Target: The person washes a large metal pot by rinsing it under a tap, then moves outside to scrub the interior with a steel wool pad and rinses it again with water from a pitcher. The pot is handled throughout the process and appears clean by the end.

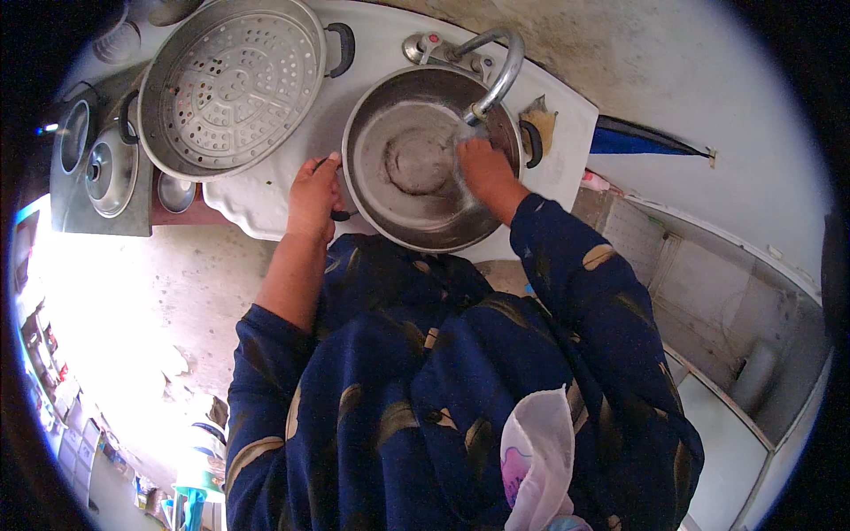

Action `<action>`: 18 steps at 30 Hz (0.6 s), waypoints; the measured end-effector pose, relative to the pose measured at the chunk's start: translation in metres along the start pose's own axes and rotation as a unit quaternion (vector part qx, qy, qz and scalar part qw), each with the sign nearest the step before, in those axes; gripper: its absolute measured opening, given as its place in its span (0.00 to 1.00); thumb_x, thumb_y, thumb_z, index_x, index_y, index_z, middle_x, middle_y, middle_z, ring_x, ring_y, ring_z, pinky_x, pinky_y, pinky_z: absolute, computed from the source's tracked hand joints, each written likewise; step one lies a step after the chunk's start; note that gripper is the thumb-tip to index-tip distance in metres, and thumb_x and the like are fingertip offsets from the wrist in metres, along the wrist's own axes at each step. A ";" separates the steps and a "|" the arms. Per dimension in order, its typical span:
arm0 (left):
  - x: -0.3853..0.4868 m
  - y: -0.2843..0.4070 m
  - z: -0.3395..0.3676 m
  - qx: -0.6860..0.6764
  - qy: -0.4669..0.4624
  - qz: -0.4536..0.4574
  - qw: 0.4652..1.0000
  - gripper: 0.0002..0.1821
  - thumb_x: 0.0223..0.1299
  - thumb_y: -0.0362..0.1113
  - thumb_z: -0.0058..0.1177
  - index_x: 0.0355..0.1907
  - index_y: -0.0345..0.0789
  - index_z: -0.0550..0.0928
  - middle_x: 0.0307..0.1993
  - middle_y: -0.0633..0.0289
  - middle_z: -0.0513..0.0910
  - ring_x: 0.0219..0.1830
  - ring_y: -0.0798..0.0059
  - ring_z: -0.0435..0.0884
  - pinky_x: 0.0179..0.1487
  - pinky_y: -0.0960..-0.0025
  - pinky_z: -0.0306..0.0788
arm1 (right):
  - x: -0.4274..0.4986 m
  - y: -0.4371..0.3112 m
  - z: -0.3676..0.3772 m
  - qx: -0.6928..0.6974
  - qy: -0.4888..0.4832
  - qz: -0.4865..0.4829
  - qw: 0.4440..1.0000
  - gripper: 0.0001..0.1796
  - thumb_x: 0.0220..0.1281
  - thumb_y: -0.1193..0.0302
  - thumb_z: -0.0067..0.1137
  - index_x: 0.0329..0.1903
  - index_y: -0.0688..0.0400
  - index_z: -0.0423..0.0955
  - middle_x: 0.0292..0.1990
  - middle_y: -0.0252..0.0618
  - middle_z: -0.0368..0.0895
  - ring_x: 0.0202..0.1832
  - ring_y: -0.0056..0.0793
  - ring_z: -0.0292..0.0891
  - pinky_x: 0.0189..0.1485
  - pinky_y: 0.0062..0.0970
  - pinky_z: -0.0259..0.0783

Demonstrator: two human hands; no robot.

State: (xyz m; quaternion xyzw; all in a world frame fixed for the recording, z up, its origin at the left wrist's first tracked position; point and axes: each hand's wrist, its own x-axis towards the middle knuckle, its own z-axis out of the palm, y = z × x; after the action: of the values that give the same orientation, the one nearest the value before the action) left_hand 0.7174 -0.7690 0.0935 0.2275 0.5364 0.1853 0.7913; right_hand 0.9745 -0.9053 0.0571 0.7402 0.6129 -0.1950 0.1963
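A wide stainless steel pot sits tilted in front of me at the white sink counter, under a curved metal faucet. My left hand grips the pot's left handle, whose black ends show on either side of the fingers. Inside the pot, by its right wall and just under the spout, is my right hand with its fingers bent down. A pale blur lies at those fingers; whether it is running water or a scrubber is unclear. The pot's other black handle points right, untouched. Dark ring marks show on its wet bottom.
A large steamer tier with a perforated base stands on the counter to the left. Beyond it are a domed pot lid and a small metal bowl. A wall runs behind the faucet. A glass-sided case stands at right.
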 end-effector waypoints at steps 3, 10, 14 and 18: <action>0.001 -0.001 -0.001 -0.003 -0.015 0.004 1.000 0.10 0.59 0.41 0.54 0.32 0.39 0.71 0.16 0.74 0.62 0.15 0.85 0.58 0.17 0.78 0.52 | -0.022 -0.028 0.030 0.040 -0.076 0.003 0.996 0.13 0.53 0.72 0.49 0.41 0.60 0.75 0.37 0.48 0.79 0.40 0.47 0.76 0.40 0.43 0.74; 0.000 -0.002 -0.001 -0.003 -0.015 0.014 1.000 0.10 0.59 0.41 0.54 0.31 0.38 0.71 0.17 0.73 0.63 0.15 0.84 0.58 0.17 0.77 0.52 | -0.017 -0.021 0.006 -0.100 -0.114 -0.060 0.987 0.08 0.49 0.71 0.52 0.27 0.56 0.81 0.29 0.45 0.81 0.36 0.44 0.78 0.36 0.43 0.71; 0.001 -0.005 -0.003 0.008 -0.015 0.003 1.000 0.10 0.59 0.41 0.54 0.32 0.37 0.72 0.17 0.73 0.63 0.15 0.84 0.58 0.16 0.77 0.52 | 0.021 0.027 -0.036 0.040 0.126 -0.071 0.989 0.09 0.50 0.72 0.51 0.28 0.57 0.81 0.28 0.45 0.81 0.34 0.42 0.78 0.34 0.43 0.71; 0.003 -0.005 -0.005 -0.023 -0.020 0.001 1.000 0.10 0.60 0.41 0.54 0.33 0.36 0.72 0.16 0.73 0.63 0.14 0.84 0.58 0.16 0.77 0.52 | 0.045 0.030 -0.055 -0.031 0.247 -0.142 0.958 0.07 0.49 0.72 0.53 0.27 0.60 0.80 0.26 0.46 0.79 0.32 0.45 0.78 0.33 0.42 0.72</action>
State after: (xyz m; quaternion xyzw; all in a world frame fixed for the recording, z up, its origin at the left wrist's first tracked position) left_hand 0.7139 -0.7709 0.0870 0.2129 0.5158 0.1937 0.8069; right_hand 1.0145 -0.8442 0.0814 0.6641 0.7469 -0.0127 0.0314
